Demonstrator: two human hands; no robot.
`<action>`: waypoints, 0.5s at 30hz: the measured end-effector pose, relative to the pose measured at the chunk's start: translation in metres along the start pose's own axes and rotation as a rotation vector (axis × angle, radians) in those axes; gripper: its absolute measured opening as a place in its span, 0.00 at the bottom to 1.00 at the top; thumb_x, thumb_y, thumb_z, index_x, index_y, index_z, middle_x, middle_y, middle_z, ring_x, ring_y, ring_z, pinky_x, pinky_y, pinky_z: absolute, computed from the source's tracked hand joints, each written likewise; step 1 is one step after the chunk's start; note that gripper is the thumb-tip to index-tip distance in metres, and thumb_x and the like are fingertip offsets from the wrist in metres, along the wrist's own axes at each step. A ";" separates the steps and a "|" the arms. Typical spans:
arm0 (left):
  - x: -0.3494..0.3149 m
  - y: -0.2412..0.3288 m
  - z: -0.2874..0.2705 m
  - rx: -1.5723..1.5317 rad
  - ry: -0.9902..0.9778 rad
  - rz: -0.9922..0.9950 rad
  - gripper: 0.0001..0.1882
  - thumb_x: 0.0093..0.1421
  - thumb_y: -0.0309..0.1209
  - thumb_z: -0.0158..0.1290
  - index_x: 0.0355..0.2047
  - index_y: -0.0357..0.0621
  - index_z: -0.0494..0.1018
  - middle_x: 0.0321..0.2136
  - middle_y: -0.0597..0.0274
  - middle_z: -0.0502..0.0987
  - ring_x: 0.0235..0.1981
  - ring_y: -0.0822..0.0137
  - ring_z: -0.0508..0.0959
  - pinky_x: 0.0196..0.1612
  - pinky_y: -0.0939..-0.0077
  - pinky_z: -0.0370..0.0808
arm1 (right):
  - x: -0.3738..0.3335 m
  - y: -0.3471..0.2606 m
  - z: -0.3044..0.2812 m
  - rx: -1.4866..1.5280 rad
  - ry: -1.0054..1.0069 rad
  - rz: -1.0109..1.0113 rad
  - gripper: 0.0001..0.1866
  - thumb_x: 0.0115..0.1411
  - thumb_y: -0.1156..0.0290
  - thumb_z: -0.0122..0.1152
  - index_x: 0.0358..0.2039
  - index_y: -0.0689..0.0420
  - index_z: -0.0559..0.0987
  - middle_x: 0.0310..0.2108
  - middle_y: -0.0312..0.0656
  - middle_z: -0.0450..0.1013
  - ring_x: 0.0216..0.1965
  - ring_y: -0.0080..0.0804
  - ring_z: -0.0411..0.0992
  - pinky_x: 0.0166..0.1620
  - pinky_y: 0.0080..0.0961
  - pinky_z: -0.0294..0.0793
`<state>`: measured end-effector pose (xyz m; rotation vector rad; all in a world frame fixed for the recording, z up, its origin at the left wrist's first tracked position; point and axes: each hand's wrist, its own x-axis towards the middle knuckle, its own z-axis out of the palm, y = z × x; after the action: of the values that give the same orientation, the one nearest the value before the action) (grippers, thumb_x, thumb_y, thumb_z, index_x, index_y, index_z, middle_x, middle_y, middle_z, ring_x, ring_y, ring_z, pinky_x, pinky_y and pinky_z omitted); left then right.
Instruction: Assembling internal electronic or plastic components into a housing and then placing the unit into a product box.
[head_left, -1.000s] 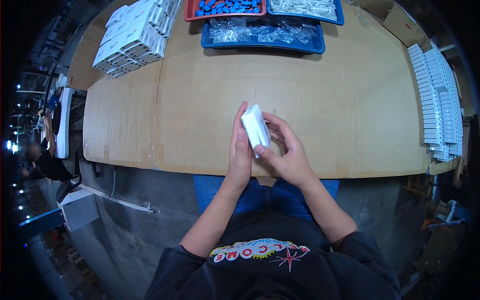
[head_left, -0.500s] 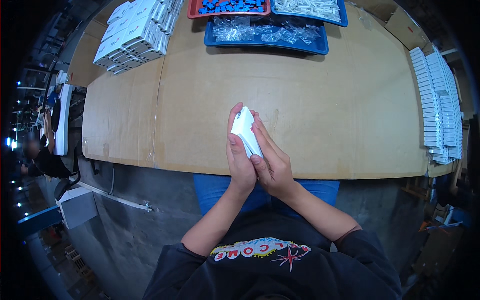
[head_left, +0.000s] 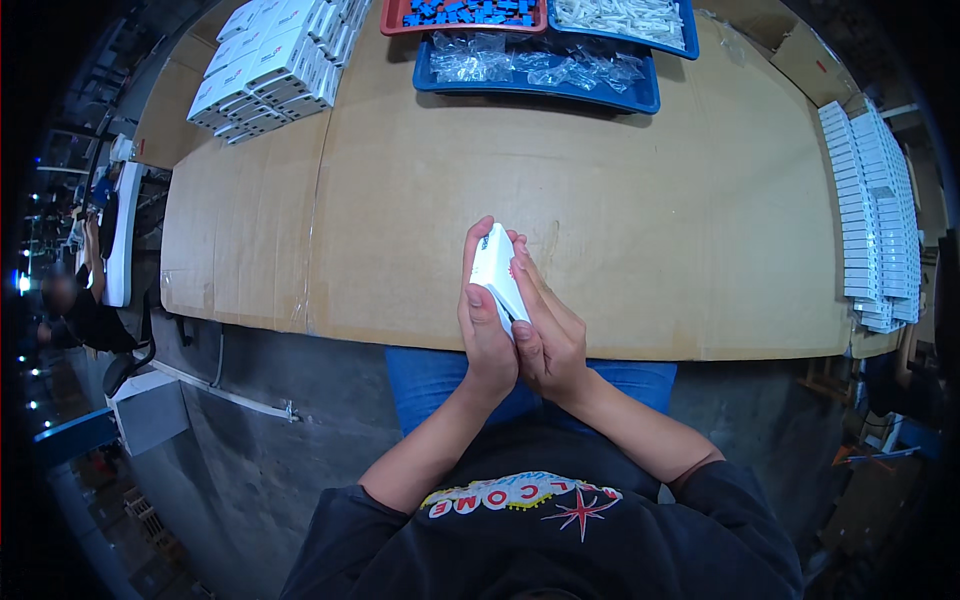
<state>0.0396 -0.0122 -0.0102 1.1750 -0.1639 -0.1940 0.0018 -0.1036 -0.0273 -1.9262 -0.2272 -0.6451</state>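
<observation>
A slim white box (head_left: 494, 264) with a small red mark and dark print stands tilted between my two palms, above the near part of the table. My left hand (head_left: 488, 345) wraps its left side, with the thumb along the near face and fingertips showing past the top end. My right hand (head_left: 556, 345) presses on its right side, fingers stretched along it and thumb near the lower end. A dark gap shows at that lower end, between the thumbs. The box's underside is hidden by my hands.
Cardboard covers the table (head_left: 420, 230). Stacked white boxes (head_left: 275, 65) stand far left, more white box stacks (head_left: 868, 215) far right. At the back are a blue tray (head_left: 540, 98) of clear plastic bags, a red tray (head_left: 460, 30) of blue pieces and another blue tray (head_left: 640, 42) of white pieces.
Both hands and the white box have shifted slightly right and nearer to me in the picture. The dark gap at the box's lower end shows more plainly.
</observation>
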 end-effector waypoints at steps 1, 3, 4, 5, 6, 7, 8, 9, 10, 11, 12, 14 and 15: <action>0.000 0.000 0.000 0.001 0.004 -0.001 0.52 0.69 0.74 0.32 0.74 0.41 0.52 0.60 0.51 0.70 0.63 0.62 0.70 0.67 0.67 0.64 | 0.000 0.000 0.000 0.000 -0.001 0.000 0.28 0.75 0.65 0.48 0.65 0.77 0.68 0.66 0.75 0.64 0.67 0.68 0.66 0.66 0.46 0.71; -0.001 -0.001 -0.001 0.002 0.010 -0.002 0.51 0.69 0.74 0.32 0.74 0.42 0.51 0.60 0.52 0.69 0.63 0.62 0.69 0.67 0.67 0.64 | 0.000 -0.001 0.000 0.000 -0.005 0.001 0.28 0.75 0.66 0.48 0.65 0.77 0.68 0.65 0.75 0.64 0.67 0.68 0.66 0.65 0.46 0.71; -0.001 -0.002 -0.002 0.006 0.015 0.007 0.51 0.69 0.73 0.32 0.74 0.42 0.52 0.60 0.53 0.69 0.63 0.62 0.69 0.68 0.67 0.63 | 0.000 -0.001 0.001 0.005 -0.002 -0.001 0.27 0.75 0.66 0.48 0.65 0.77 0.69 0.65 0.75 0.64 0.67 0.68 0.66 0.65 0.46 0.71; -0.001 -0.003 -0.003 0.009 0.017 0.016 0.50 0.70 0.73 0.31 0.74 0.42 0.52 0.60 0.53 0.69 0.64 0.62 0.69 0.68 0.67 0.63 | 0.000 0.000 0.001 0.007 0.003 -0.003 0.27 0.75 0.67 0.48 0.65 0.77 0.69 0.65 0.75 0.65 0.67 0.68 0.66 0.65 0.46 0.72; -0.001 -0.003 -0.002 0.007 0.015 0.016 0.50 0.70 0.73 0.31 0.74 0.42 0.52 0.60 0.53 0.69 0.64 0.62 0.69 0.68 0.67 0.63 | -0.001 0.001 0.001 0.004 0.004 -0.003 0.27 0.75 0.67 0.48 0.65 0.77 0.69 0.65 0.75 0.65 0.67 0.68 0.66 0.65 0.46 0.72; -0.002 -0.002 -0.001 0.000 0.019 0.000 0.50 0.70 0.72 0.31 0.74 0.42 0.52 0.60 0.53 0.69 0.64 0.62 0.69 0.68 0.66 0.63 | -0.002 0.001 0.001 0.005 0.004 0.003 0.27 0.75 0.67 0.48 0.65 0.77 0.69 0.65 0.75 0.65 0.67 0.68 0.67 0.65 0.46 0.72; -0.003 -0.002 -0.001 -0.005 0.026 -0.014 0.49 0.71 0.72 0.30 0.74 0.42 0.52 0.61 0.54 0.69 0.64 0.62 0.69 0.68 0.66 0.63 | -0.003 0.000 0.002 0.009 0.004 0.008 0.27 0.75 0.66 0.48 0.65 0.77 0.69 0.65 0.75 0.65 0.67 0.68 0.67 0.65 0.46 0.72; -0.003 -0.002 -0.001 -0.005 0.027 -0.013 0.49 0.71 0.72 0.30 0.74 0.42 0.52 0.61 0.54 0.69 0.64 0.62 0.69 0.68 0.66 0.63 | -0.003 0.000 0.002 0.009 0.004 0.007 0.27 0.75 0.66 0.48 0.65 0.77 0.69 0.65 0.75 0.65 0.67 0.68 0.67 0.65 0.46 0.72; -0.003 -0.003 -0.002 -0.006 0.027 -0.011 0.49 0.71 0.71 0.30 0.74 0.42 0.52 0.61 0.54 0.69 0.64 0.62 0.69 0.68 0.66 0.63 | -0.003 -0.001 0.002 0.008 0.002 0.016 0.27 0.75 0.67 0.47 0.65 0.77 0.69 0.64 0.75 0.65 0.66 0.68 0.67 0.65 0.46 0.72; -0.003 -0.005 -0.002 -0.010 0.025 -0.010 0.48 0.71 0.71 0.29 0.74 0.42 0.52 0.61 0.54 0.69 0.64 0.62 0.69 0.68 0.67 0.63 | -0.003 -0.001 0.002 0.004 0.001 0.025 0.27 0.75 0.67 0.47 0.64 0.77 0.69 0.64 0.75 0.65 0.66 0.68 0.67 0.65 0.46 0.72; -0.003 -0.005 -0.002 -0.011 0.024 -0.010 0.48 0.71 0.71 0.29 0.74 0.42 0.52 0.61 0.54 0.69 0.64 0.62 0.69 0.68 0.67 0.63 | -0.004 0.000 0.002 0.002 0.001 0.025 0.27 0.75 0.67 0.47 0.64 0.77 0.69 0.64 0.75 0.65 0.66 0.68 0.67 0.65 0.46 0.72; -0.003 -0.006 -0.002 -0.085 0.046 -0.057 0.48 0.72 0.71 0.29 0.74 0.42 0.52 0.61 0.53 0.69 0.64 0.62 0.69 0.69 0.66 0.63 | -0.005 0.001 0.002 0.036 0.019 0.053 0.26 0.75 0.67 0.47 0.64 0.77 0.70 0.64 0.75 0.66 0.66 0.68 0.68 0.65 0.46 0.72; -0.003 -0.006 -0.003 -0.086 0.045 -0.056 0.48 0.72 0.71 0.29 0.74 0.42 0.52 0.61 0.53 0.69 0.64 0.62 0.69 0.69 0.66 0.63 | -0.005 0.001 0.001 0.035 0.019 0.053 0.26 0.75 0.67 0.47 0.64 0.77 0.70 0.64 0.75 0.66 0.66 0.68 0.68 0.65 0.46 0.72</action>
<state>0.0369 -0.0114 -0.0170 1.0981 -0.0818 -0.2218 -0.0020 -0.1027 -0.0312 -1.8851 -0.1741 -0.6207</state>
